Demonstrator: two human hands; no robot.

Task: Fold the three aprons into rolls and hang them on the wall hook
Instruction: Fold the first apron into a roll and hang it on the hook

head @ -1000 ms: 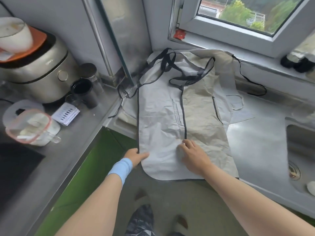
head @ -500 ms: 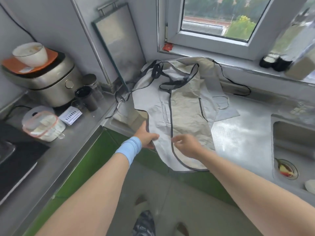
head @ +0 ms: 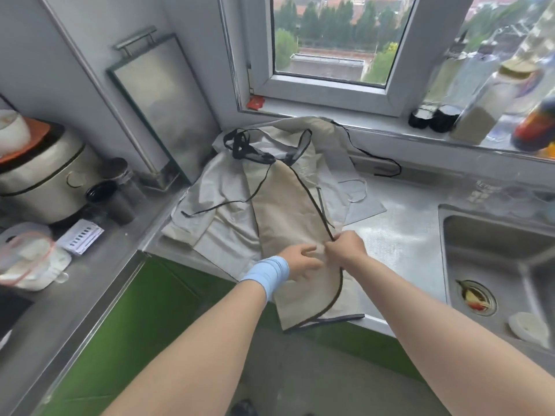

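Note:
A beige apron with black trim lies folded lengthwise on top of a pile of pale grey aprons in the corner of the steel counter. Its lower end hangs over the counter's front edge. My right hand pinches the black-trimmed right edge of the beige apron. My left hand, with a blue band at the wrist, rests on the cloth just left of it, fingers spread. Black straps lie tangled at the far end, and one trails along the wall under the window sill.
A sink with scraps in its drain is at the right. Jars and bottles stand on the window sill. A rice cooker, dark cups and a lidded container crowd the left counter. A steel board leans in the corner.
The top apron's left half has been folded over to the right, so its beige side now shows. Both hands moved together to the right edge. The view shifted upward toward the window.

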